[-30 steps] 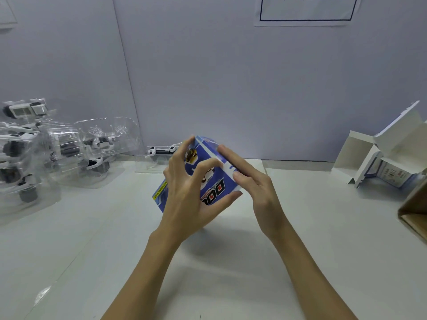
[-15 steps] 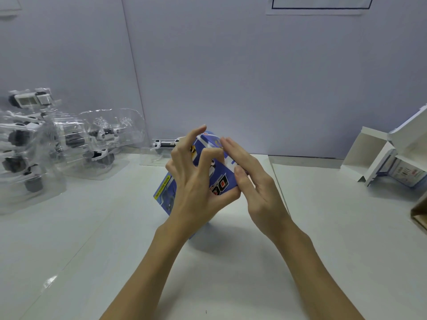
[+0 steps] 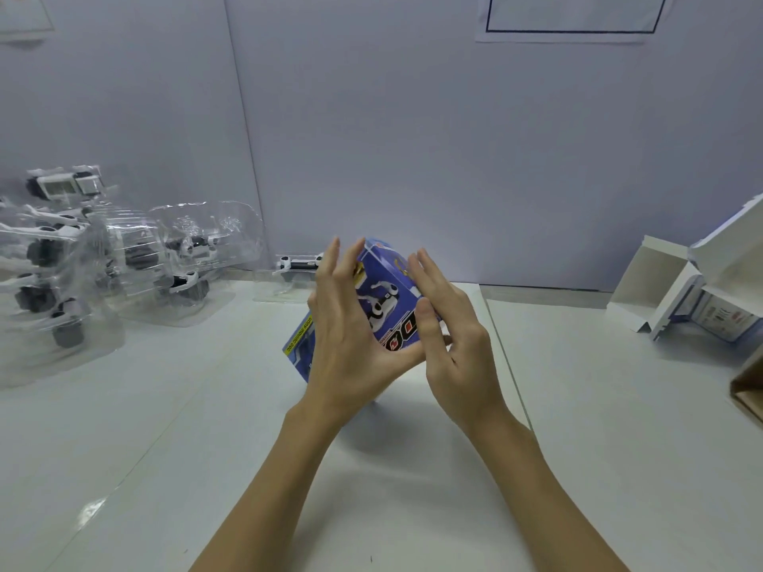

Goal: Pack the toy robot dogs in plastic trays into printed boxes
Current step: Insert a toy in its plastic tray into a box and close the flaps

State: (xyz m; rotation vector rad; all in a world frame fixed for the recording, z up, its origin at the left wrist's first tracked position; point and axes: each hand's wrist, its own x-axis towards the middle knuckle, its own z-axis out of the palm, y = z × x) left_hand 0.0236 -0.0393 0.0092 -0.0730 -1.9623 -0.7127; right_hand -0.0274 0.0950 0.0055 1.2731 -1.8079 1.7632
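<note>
**Blue box held tilted between two hands**

Blue printed card makes up the box (image 3: 382, 307), which shows a white toy dog and large letters on its upper face. It is tilted, its far end raised, and sits above the middle of the white worktop (image 3: 173, 427); whether its low corner touches the surface cannot be told.

On the near-left side, the left hand (image 3: 351, 336) has its grip on the box: the thumb lies along the lower edge of the printed face and the fingers reach up past the far end, spread and only lightly bent. Against the right side, the right hand (image 3: 454, 344) presses with straight fingers laid flat, so its grip is not closed round anything.

Just behind the box, by the wall, a small white and black toy part (image 3: 299, 264) lies in clear plastic. Further left stands a heap of clear plastic trays (image 3: 124, 266) holding white and grey toy dogs. Well apart on the right is an open box (image 3: 702, 291) with its white flaps spread, and at the right edge the corner of a brown carton (image 3: 749, 386). Pale wall panels (image 3: 413, 138) rise behind, with a sheet of paper (image 3: 569, 18) fixed high up.
</note>
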